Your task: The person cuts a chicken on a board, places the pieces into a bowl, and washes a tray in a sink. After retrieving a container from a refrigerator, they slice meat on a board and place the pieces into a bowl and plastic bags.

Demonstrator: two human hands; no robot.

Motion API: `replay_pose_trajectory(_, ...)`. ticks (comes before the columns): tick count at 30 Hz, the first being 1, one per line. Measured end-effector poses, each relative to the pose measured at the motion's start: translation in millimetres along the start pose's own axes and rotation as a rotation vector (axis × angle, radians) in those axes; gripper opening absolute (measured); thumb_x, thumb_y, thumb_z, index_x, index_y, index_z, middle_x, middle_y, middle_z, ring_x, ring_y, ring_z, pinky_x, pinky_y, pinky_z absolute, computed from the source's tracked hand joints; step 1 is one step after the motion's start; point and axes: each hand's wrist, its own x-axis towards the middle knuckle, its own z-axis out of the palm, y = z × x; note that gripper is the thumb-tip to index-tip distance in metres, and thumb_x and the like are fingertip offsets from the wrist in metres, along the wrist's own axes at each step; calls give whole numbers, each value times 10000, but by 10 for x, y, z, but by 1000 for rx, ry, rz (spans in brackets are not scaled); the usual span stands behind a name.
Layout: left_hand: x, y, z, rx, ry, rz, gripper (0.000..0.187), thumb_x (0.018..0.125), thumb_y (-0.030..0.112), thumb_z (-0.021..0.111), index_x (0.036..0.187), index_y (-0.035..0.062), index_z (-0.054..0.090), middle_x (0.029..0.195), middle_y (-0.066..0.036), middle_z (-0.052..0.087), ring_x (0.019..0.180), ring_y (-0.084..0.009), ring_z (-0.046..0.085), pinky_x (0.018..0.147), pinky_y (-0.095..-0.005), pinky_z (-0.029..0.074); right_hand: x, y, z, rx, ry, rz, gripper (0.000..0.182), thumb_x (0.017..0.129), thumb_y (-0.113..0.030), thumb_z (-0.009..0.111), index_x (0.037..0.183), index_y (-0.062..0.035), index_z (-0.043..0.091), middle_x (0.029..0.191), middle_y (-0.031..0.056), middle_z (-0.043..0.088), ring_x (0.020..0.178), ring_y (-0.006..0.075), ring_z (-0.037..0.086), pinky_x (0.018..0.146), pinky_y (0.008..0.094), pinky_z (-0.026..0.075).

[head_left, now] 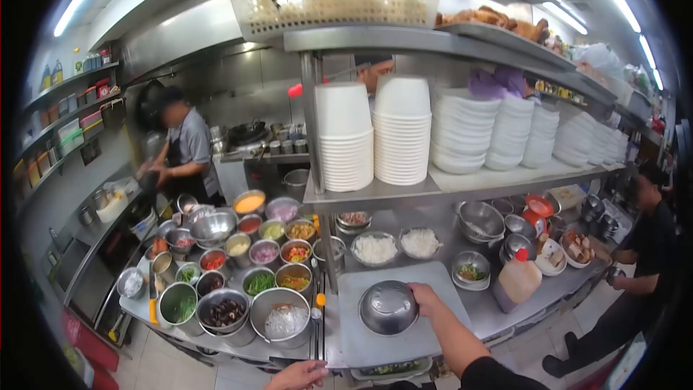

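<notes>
A shiny metal bowl [388, 308], which looks turned upside down, sits on the pale cutting board [447, 296] in front of me. My right hand [427, 300] grips its right side, the fingers partly hidden against the rim. Low in the view, my left hand [298, 375] hovers by the counter's front edge with loosely extended fingers and nothing visible in it. Two bowls of white rice [375, 248] stand just behind the board. To its right are a small bowl with chopped greens [471, 269] and a red-capped plastic jug [517, 282].
Metal bowls of cut ingredients [265, 253] crowd the left counter, beside an orange-handled knife [153, 303]. A steel shelf [375, 198] overhead carries stacked white containers [346, 137] and bowls [462, 133]. One person [189, 144] works at left, another [642, 245] at right, a third behind the shelf.
</notes>
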Motion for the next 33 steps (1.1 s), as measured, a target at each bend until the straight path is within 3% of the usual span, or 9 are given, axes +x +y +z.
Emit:
replay_pose_trajectory(1, -99, 42, 12, -20, 47, 61, 403, 968, 361, 568, 1173, 19, 629, 961, -115, 674, 708, -202, 643, 641, -359, 536, -52, 4, 40, 139, -87, 15, 269, 932, -182, 565, 1064, 33, 657, 1003, 156, 668, 890, 259, 647, 745, 455, 528)
replay_pose_trajectory(9, -193, 362, -64, 162, -57, 39, 587, 934, 466, 594, 1316, 21, 558, 1081, -155, 666, 883, -190, 647, 793, -333, 539, -266, 129, -74, 70, 58, -132, 280, 942, -174, 550, 1084, 46, 648, 995, 171, 664, 897, 266, 646, 771, 417, 537)
replay_pose_trajectory(11, 187, 61, -64, 45, -158, 130, 568, 956, 397, 589, 1371, 21, 493, 918, -80, 657, 742, -132, 616, 692, -280, 520, -397, 215, -78, 306, 9, -165, 288, 939, -174, 555, 1080, 61, 642, 995, 178, 662, 889, 262, 642, 779, 419, 534)
replay_pose_trajectory(15, 129, 283, 118, 190, -194, 175, 560, 971, 363, 580, 1389, 7, 470, 937, -68, 686, 756, -123, 651, 711, -253, 527, -465, 344, -292, -243, 392, -290, 279, 954, -177, 555, 1074, 59, 642, 965, 147, 674, 826, 223, 637, 744, 371, 525)
replay_pose_trajectory(21, 385, 417, 632, -460, -221, 169, 737, 984, 370, 551, 1533, 80, 154, 1252, -150, 593, 853, -215, 684, 735, -338, 567, -1857, 60, 124, -694, 215, -788, 293, 875, -309, 702, 819, -22, 683, 659, 59, 634, 612, 163, 588, 594, 329, 474)
replay_pose_trajectory(23, 344, 681, 738, -904, -284, 121, 738, 995, 340, 531, 1534, 138, 69, 1369, -174, 476, 919, -270, 674, 714, -415, 597, -2088, 133, 149, -1071, -56, -1272, 216, 850, -292, 718, 866, -81, 677, 718, 43, 646, 652, 211, 621, 642, 337, 483)
replay_pose_trajectory(28, 658, 975, 1225, -705, -125, 155, 547, 982, 164, 496, 1461, 131, 235, 1313, -179, 482, 1023, -325, 638, 713, -448, 619, -2386, 434, -110, -1791, -415, -1171, 208, 845, -252, 676, 989, -118, 610, 1031, 43, 634, 960, 213, 614, 874, 388, 457)
replay_pose_trajectory(31, 864, 1117, 1547, -581, -35, 205, 528, 940, 61, 481, 1431, 82, 288, 1270, -178, 512, 1041, -317, 626, 711, -441, 622, -2541, 342, -517, -1366, -186, -1532, 288, 789, -256, 747, 1000, -99, 631, 1103, 75, 606, 1002, 241, 592, 917, 417, 442)
replay_pose_trajectory(33, 1049, 1213, 1707, -577, -36, 236, 543, 935, 72, 499, 1431, 70, 276, 1266, -190, 521, 962, -290, 652, 669, -395, 617, -2831, 208, -878, -1199, -11, -1442, 321, 771, -255, 766, 1015, -92, 635, 1144, 105, 586, 1042, 274, 573, 962, 477, 420)
